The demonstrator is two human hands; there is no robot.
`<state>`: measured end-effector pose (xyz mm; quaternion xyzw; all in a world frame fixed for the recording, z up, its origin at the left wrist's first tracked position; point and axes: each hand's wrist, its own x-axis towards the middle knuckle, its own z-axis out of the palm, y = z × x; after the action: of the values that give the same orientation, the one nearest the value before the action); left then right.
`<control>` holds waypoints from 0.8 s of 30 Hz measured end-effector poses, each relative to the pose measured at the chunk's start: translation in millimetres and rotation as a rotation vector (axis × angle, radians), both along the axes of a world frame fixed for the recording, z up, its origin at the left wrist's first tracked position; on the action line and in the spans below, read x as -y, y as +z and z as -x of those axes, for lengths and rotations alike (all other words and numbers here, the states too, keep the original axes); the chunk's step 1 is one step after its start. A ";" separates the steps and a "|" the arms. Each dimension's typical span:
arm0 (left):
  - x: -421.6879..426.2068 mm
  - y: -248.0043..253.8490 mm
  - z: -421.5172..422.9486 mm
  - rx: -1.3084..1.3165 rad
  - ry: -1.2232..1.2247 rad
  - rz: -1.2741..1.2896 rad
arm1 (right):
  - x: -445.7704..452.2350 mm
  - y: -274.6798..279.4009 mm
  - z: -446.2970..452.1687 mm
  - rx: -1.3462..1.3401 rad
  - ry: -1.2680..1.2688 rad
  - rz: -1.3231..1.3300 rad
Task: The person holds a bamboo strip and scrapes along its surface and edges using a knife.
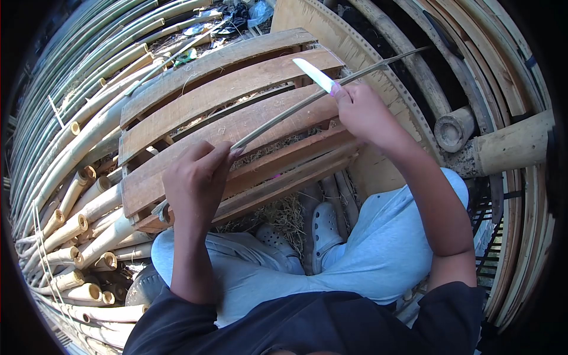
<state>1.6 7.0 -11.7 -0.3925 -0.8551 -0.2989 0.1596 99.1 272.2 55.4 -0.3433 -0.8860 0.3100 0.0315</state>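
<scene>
A long, thin bamboo strip (pixel 284 115) slants across a slatted wooden pallet (pixel 236 97), its far end reaching up to the right. My left hand (pixel 198 174) is closed around the strip near its lower end, thumb and forefinger pinching it, and a short frayed end shows below the wrist. In my right hand (pixel 364 112) is a knife (pixel 315 75), its bright blade pointing up and left across the strip. The knife's handle is hidden inside the fist. Whether the edge touches the strip I cannot tell.
Stacked bamboo poles (pixel 77 228) fill the left side. A curved, perforated wooden panel (pixel 402 124) stands behind the pallet at right, with a thick bamboo pole (pixel 515 151) beside it. Grey clogs (pixel 325 228) are on my feet, and dry shavings lie under the pallet.
</scene>
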 end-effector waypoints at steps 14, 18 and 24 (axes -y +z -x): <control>-0.5 1.7 -1.0 0.025 0.004 -0.002 | 6.8 -0.1 4.7 -0.016 -0.055 0.096; -0.8 -0.1 -1.4 0.002 -0.005 -0.004 | 20.9 -15.4 1.9 -0.091 0.030 -0.033; 0.0 -1.2 0.4 -0.005 -0.008 -0.007 | 34.5 -14.1 5.2 -0.043 0.137 0.131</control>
<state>1.2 7.0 -12.9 -0.3959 -0.8520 -0.3018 0.1619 94.0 237.7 41.3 -0.2766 -0.8843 0.3762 0.0067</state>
